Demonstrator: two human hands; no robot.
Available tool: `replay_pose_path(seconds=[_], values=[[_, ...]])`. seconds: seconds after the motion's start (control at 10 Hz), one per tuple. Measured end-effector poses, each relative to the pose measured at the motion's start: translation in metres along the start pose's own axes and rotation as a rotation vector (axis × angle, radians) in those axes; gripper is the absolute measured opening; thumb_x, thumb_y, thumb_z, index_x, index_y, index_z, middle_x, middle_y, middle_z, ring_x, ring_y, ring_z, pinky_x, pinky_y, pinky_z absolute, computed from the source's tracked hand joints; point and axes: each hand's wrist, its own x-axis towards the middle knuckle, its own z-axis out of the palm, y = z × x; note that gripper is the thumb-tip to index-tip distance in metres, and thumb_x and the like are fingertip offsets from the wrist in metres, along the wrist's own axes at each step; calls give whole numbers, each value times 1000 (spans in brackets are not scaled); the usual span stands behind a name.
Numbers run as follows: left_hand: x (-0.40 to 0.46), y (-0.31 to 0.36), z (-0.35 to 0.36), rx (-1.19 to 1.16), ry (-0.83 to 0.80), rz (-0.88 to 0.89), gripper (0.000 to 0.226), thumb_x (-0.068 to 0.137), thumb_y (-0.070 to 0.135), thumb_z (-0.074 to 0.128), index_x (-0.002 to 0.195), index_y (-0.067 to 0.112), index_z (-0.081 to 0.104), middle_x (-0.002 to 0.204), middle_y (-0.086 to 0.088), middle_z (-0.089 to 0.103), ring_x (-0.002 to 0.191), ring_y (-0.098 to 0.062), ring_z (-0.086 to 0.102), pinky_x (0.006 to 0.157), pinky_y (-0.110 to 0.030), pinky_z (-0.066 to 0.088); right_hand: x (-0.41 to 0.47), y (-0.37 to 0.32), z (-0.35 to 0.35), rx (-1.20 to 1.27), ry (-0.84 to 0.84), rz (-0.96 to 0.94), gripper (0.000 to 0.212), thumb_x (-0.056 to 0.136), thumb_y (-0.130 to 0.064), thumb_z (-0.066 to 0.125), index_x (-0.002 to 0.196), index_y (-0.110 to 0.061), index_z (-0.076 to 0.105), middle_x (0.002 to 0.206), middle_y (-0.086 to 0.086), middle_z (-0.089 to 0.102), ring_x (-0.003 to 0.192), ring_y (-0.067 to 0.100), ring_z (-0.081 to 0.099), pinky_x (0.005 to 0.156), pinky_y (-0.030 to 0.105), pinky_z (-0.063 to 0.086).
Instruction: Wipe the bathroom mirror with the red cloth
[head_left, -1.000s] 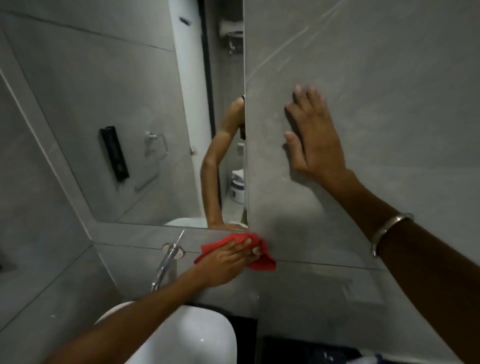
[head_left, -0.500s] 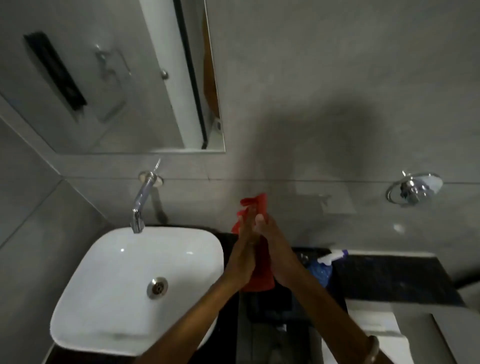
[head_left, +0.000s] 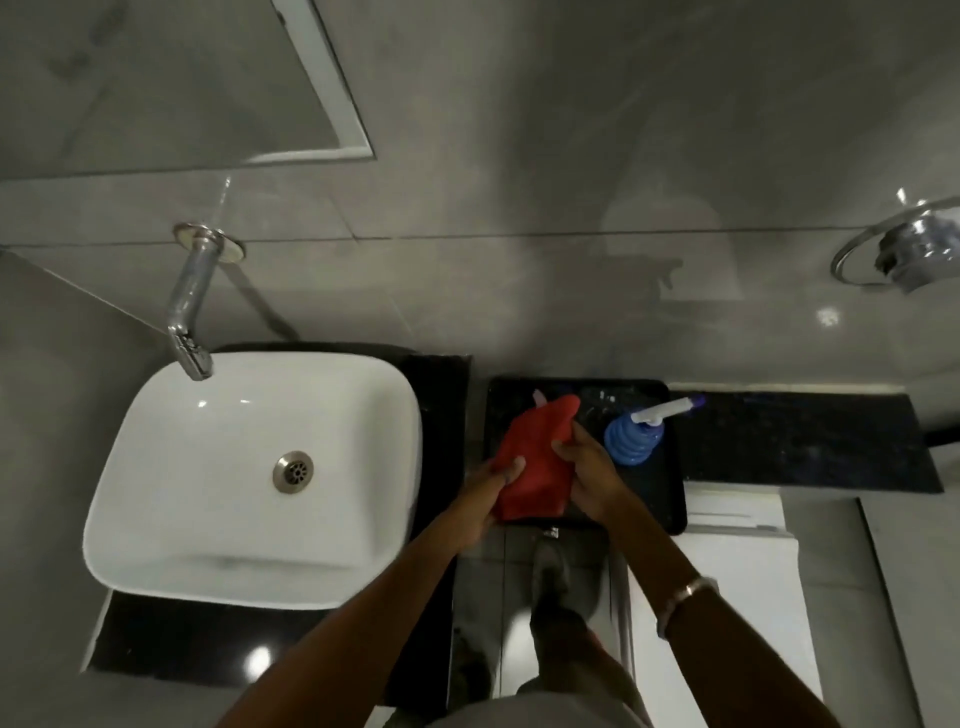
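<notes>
The red cloth (head_left: 535, 462) is held between both hands, low over a black tray (head_left: 670, 499) on the counter. My left hand (head_left: 483, 501) grips its left lower edge, thumb on top. My right hand (head_left: 589, 470) grips its right side. The bathroom mirror (head_left: 171, 83) is on the wall at the top left, well above and away from the cloth; only its lower right corner shows.
A white basin (head_left: 249, 483) with a chrome tap (head_left: 189, 306) sits left of the hands. A blue ribbed spray bottle (head_left: 636, 436) stands on the tray right beside my right hand. A chrome wall fitting (head_left: 904, 252) is at the far right. Dark counter (head_left: 800, 441) runs rightward.
The view tipped down from the mirror to the counter. My left hand took the cloth off the wall, my right hand left the wall and joined it, and both lowered the cloth over the tray.
</notes>
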Motion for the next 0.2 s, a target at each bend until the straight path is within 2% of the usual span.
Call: replay_pose_path(seconds=[0.1,0.2], values=[[2,3,7,338,73,91,66,102,29,65,160,20,34,154,-8,53,141,-29,53,119,-47,44,14,-5,-6,-484,50,-1,49,109,-8,45,158,-5,44,153,23,56,140,41,55,119,50,44],[-4,9,10,527,77,230,66,106,37,54,164,25,24,164,-6,40,150,-27,41,115,-34,42,12,-3,0,-740,145,-176,50,110,-23,45,157,-8,43,155,20,54,143,39,53,118,48,45]])
